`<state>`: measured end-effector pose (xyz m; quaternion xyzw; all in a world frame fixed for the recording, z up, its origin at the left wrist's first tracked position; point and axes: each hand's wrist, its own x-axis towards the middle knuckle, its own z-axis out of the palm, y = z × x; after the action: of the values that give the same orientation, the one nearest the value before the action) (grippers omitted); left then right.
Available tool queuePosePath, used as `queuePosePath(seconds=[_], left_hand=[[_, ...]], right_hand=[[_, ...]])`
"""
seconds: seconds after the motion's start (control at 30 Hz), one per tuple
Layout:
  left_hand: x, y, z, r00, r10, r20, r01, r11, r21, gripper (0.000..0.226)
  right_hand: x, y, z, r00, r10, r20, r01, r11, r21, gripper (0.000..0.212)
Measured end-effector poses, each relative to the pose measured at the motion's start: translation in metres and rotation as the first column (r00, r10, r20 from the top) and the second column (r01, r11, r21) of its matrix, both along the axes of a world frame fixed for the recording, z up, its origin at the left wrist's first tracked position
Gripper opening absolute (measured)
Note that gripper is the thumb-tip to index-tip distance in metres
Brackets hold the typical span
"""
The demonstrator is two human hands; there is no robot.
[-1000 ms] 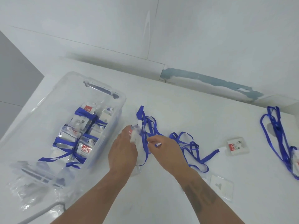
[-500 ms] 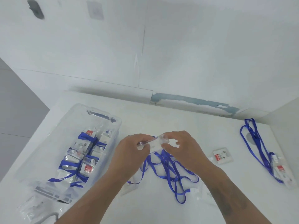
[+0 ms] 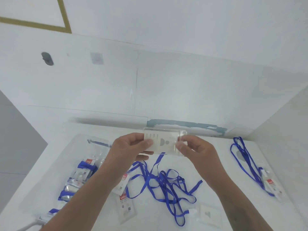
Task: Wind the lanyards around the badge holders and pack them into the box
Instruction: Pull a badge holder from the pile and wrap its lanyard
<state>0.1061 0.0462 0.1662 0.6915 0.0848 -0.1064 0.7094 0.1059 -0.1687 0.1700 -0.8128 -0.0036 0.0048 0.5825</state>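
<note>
Facing a pale white wall [image 3: 183, 72], with a gold-lined frame [image 3: 65, 22] showing at upper left, a dark grey hook [image 3: 47, 58] and a small square pad [image 3: 96, 58] sticking lower down. Meeting a white surface [image 3: 208, 167] along a chipped teal strip [image 3: 188, 125]. Turning into a side wall [image 3: 286, 122] at right, under soft, even light.

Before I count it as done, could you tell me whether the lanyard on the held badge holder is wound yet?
Not wound: its blue lanyard hangs from the clear badge holder and lies tangled on the table.
</note>
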Motion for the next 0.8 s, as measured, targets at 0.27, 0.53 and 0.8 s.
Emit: queuePosePath(seconds=[0.27,0.53,0.8], left_hand=[[0.0,-0.002,0.022,0.998,0.01,0.067,-0.009,1.0,-0.005,0.012],[0.003,-0.005,0.024,0.997,0.079,0.02,-0.074,0.983,-0.166,0.014],[0.007,-0.03,0.005,0.981,0.192,0.004,-0.191,0.978,-0.078,0.003]], right_hand=[[-0.006,-0.006,0.017,1.0,0.015,0.021,-0.015,1.0,0.001,0.011],[-0.013,-0.002,-0.002,0.999,0.026,-0.036,-0.019,0.981,0.191,0.033],[-0.026,0.044,-0.029,0.982,0.12,-0.145,-0.154,0.956,-0.249,0.026]])
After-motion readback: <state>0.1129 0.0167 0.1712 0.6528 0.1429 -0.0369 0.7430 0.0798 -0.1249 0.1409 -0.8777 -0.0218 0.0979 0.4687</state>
